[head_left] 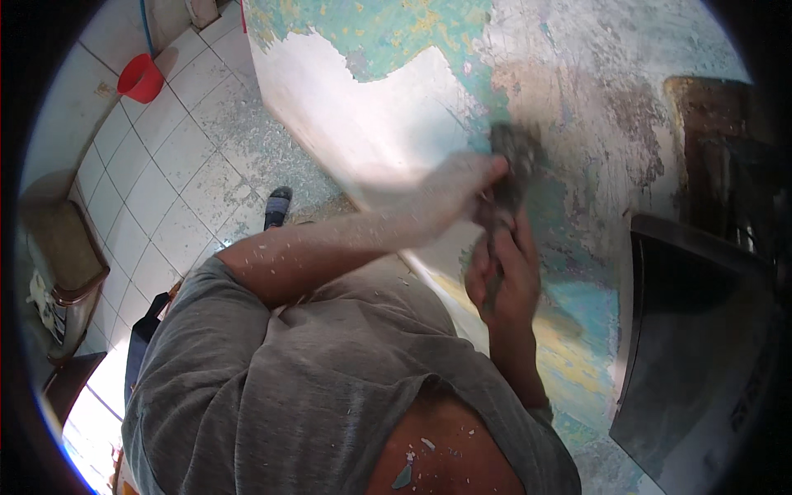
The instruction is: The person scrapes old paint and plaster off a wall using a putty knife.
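A dark, wide-headed hand tool, apparently a scraper [517, 157], is pressed near a wall [396, 99] with flaking paint. Motion blurs its head. My right hand [510, 272] is closed round its handle, lower down. Higher up, my left hand [472, 186] is closed at the base of the head, its thumb along the edge and its other fingers partly hidden. Around the tool the surface is patchy: white, green, yellow and bare greyish-brown areas. Pale chips cling to my left forearm and lie at my shirt's neckline.
At right, a black flat panel [693, 313] stands close to my right arm, with a brown box-like fixture [709, 124] above it. A red bucket [141, 79] and a brown padded chair [62, 247] are at left. Paint debris covers part of the tiled floor [186, 132].
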Demonstrator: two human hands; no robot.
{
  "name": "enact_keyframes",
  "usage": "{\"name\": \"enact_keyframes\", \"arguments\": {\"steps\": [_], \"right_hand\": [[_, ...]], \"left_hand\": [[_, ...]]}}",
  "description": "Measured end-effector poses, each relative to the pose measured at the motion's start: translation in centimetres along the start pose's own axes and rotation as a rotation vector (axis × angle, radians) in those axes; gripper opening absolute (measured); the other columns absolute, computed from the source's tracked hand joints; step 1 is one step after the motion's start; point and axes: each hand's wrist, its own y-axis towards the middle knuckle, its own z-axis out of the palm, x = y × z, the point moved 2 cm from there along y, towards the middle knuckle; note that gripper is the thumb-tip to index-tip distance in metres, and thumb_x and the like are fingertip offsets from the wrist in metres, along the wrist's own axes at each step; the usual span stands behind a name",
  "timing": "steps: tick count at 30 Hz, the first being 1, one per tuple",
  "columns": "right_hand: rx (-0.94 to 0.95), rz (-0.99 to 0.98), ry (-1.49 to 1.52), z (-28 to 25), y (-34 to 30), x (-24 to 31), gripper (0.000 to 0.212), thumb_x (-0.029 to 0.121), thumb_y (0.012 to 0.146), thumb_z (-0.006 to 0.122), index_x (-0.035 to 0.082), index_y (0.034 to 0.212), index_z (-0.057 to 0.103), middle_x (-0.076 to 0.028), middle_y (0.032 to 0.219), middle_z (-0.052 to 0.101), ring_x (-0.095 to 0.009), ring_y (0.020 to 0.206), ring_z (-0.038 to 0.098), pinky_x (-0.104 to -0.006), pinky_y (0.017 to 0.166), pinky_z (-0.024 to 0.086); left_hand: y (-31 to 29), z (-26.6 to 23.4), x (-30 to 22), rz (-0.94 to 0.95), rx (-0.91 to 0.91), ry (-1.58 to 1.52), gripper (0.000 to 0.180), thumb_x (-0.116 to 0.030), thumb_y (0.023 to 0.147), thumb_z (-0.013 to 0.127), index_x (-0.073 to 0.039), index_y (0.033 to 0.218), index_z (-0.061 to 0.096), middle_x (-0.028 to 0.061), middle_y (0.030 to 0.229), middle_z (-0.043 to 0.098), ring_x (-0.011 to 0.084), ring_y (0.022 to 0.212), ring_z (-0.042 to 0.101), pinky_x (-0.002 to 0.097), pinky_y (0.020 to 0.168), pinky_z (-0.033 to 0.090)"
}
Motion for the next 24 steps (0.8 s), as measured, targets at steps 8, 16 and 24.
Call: {"name": "enact_keyframes", "arguments": {"steps": [8, 16, 24], "right_hand": [[0.103, 0.016, 0.02, 0.4, 0.3, 0.1, 0.057, 0.011, 0.102, 0.04, 0.005, 0.156, 0.022, -0.006, 0.069, 0.053, -0.009, 0.041, 0.041, -0.0223, 0.036, 0.034], [0.075, 0.014, -0.048, 0.9, 1.3, -0.4, 0.058, 0.012, 0.102, 0.04, 0.005, 0.157, 0.022, -0.005, 0.066, 0.051, -0.008, 0.039, 0.039, -0.0218, 0.037, 0.033], [0.072, -0.051, -0.133, 0.9, 3.5, -1.2, 0.059, 0.015, 0.101, 0.041, 0.005, 0.157, 0.023, -0.005, 0.064, 0.051, -0.008, 0.037, 0.037, -0.0225, 0.035, 0.032]], "left_hand": [[-0.7, -1.0, 0.5, -0.026, -0.084, 0.048, 0.037, -0.038, 0.105, 0.049, -0.004, 0.116, 0.056, 0.0088, 0.105, 0.063, 0.0175, 0.087, 0.065, 0.0326, 0.081, 0.054], [-0.2, -2.3, 0.9, -0.086, -0.061, -0.086, 0.037, -0.036, 0.104, 0.051, -0.003, 0.121, 0.054, 0.0087, 0.108, 0.063, 0.0169, 0.092, 0.065, 0.0333, 0.08, 0.056], [0.4, -3.1, -0.3, -0.066, -0.13, -0.042, 0.035, -0.037, 0.104, 0.05, -0.004, 0.115, 0.059, 0.003, 0.092, 0.065, 0.0132, 0.088, 0.065, 0.031, 0.08, 0.055]]}}
